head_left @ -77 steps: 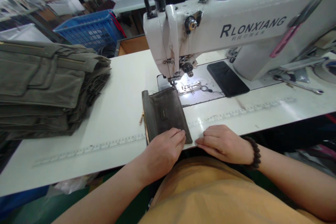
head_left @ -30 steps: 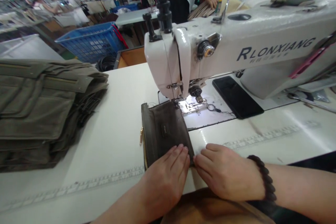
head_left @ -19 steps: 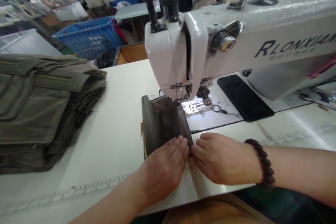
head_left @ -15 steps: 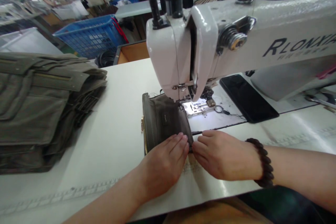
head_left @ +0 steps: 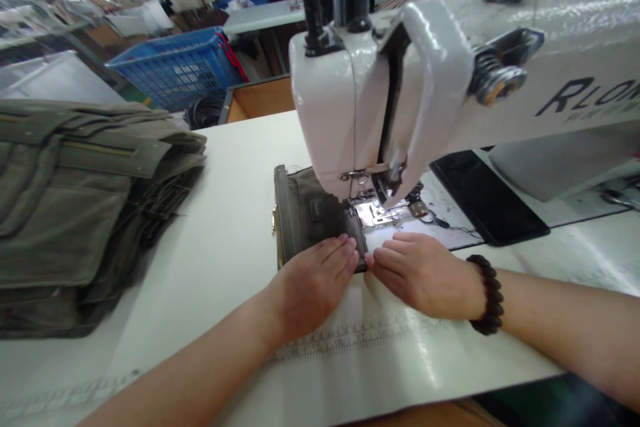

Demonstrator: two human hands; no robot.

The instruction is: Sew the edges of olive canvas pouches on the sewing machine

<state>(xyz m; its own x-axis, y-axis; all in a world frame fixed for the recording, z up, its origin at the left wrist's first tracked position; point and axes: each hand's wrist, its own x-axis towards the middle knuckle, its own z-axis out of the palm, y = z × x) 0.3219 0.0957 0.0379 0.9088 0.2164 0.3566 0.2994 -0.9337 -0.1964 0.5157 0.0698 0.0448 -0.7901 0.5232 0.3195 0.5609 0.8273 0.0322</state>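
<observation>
Both hands are spread flat, pinching nothing: on the surface [head_left: 200,267], under the sewing machine head [head_left: 360,87], the left hand [head_left: 313,293] presses the suede zip pouch [head_left: 315,213], its far end just beside the lit needle plate [head_left: 385,215], while the right hand [head_left: 423,277] meets its near corner. Whether any seam is sewn cannot be told.

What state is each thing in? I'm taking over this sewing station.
Olive suede pouch: flat, far end under the machine head.
Left hand: pressing flat on the pouch.
Right hand: fingertips at the pouch's near corner.
Sewing machine: work light on.
Black phone: lying flat, screen dark.
Olive fabric stack: piled, unsewn edges loose.
</observation>
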